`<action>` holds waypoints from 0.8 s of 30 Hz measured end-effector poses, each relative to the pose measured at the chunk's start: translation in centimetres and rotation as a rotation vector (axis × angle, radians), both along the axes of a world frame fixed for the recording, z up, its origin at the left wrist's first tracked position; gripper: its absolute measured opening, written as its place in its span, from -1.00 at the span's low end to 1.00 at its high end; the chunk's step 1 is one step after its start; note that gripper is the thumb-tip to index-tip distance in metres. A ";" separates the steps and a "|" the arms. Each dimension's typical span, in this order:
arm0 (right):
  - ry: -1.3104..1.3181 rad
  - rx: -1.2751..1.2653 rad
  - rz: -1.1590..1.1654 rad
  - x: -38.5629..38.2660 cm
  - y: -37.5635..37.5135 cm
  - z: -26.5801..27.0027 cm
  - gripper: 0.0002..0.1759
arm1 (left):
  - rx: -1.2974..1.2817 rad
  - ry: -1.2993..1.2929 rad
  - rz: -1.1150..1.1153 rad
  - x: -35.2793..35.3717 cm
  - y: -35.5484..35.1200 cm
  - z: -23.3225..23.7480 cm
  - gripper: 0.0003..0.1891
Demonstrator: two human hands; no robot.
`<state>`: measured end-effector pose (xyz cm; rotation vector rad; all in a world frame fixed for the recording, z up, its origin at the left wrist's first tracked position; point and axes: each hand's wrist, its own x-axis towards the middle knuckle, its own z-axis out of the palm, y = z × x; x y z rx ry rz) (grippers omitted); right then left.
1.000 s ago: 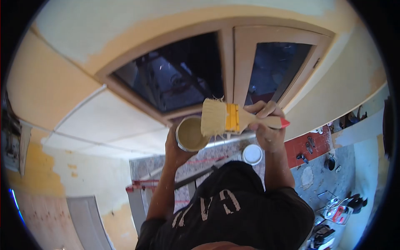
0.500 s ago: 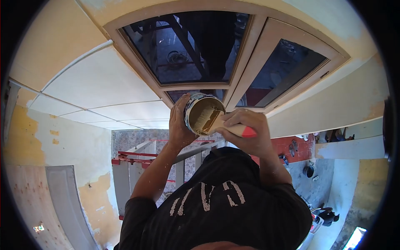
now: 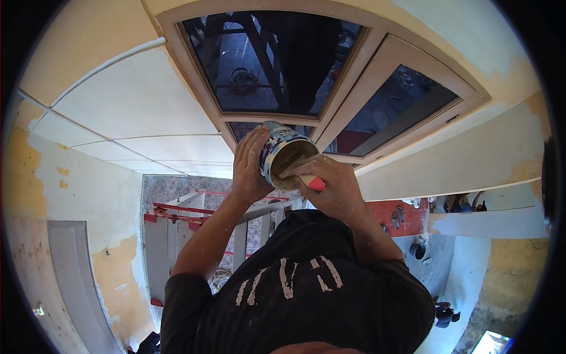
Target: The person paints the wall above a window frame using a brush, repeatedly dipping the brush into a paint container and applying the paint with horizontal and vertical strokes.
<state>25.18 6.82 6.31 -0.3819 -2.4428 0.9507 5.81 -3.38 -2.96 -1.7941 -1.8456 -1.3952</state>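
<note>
In the head view, my left hand [image 3: 250,165] wraps round the side of a paint-smeared paint can [image 3: 273,140], which tilts with its mouth toward me. My right hand [image 3: 337,186] grips a paintbrush [image 3: 308,178] with a pale handle and a red end. The brush head is down inside the can, where its bristles are mostly hidden. Pale paint coats the can's inner wall. Both hands are in front of my chest, just below the framed window [image 3: 277,65].
Below on the left stands a grey stepladder [image 3: 158,245] with red parts. A second window pane [image 3: 395,106] is at the upper right. Far down on the floor are a black bucket [image 3: 418,250] and sandals [image 3: 398,216]. Patchy painted wall [image 3: 118,212] lies to the left.
The brush has gone deeper into the can, and my right hand has moved left, closer to its mouth. The camera view has shifted slightly.
</note>
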 end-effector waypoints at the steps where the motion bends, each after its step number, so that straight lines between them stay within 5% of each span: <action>1: -0.001 0.006 -0.001 -0.1 0.0 -0.1 -0.75 | 0.007 -0.001 -0.004 0.1 0.0 0.0 0.17; 24: 0.007 0.061 0.001 -1.2 1.2 -2.2 -0.69 | 0.028 -0.014 0.055 -0.1 0.3 -0.1 0.04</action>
